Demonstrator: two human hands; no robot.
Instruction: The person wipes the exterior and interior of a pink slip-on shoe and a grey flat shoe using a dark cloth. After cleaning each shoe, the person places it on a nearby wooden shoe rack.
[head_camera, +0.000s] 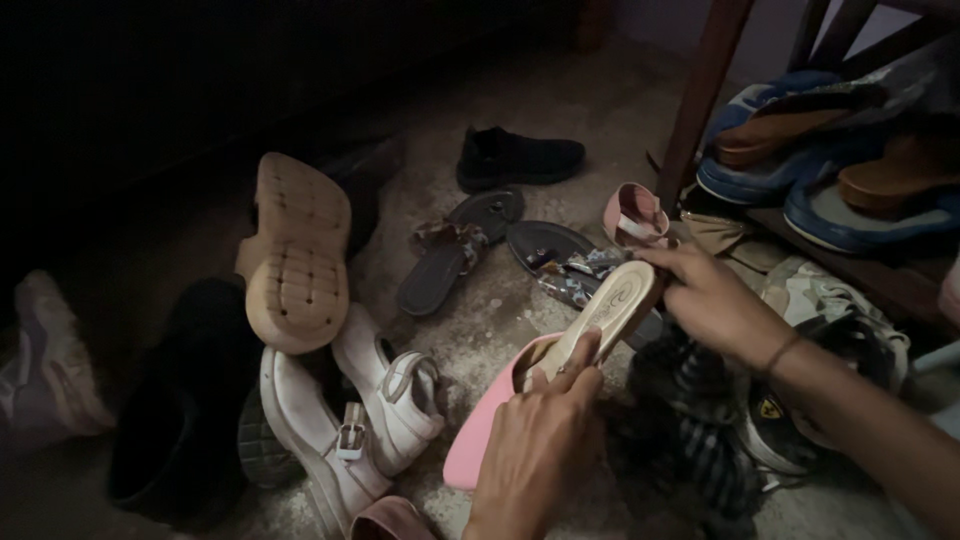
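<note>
Both hands on the flat beige slip-on sandal (600, 315), over the floor (500, 320): left hand (535, 445) pinches the heel, right hand (715, 300) grips the toe. Long axis runs diagonally between them, pink sandal (480, 425) underneath.

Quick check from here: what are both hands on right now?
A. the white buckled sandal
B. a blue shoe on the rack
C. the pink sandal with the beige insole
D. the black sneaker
C: the left hand has its grip on the heel end of the pink sandal and the right hand holds its toe end, while the black sneaker and white sandal lie untouched on the floor.
</note>
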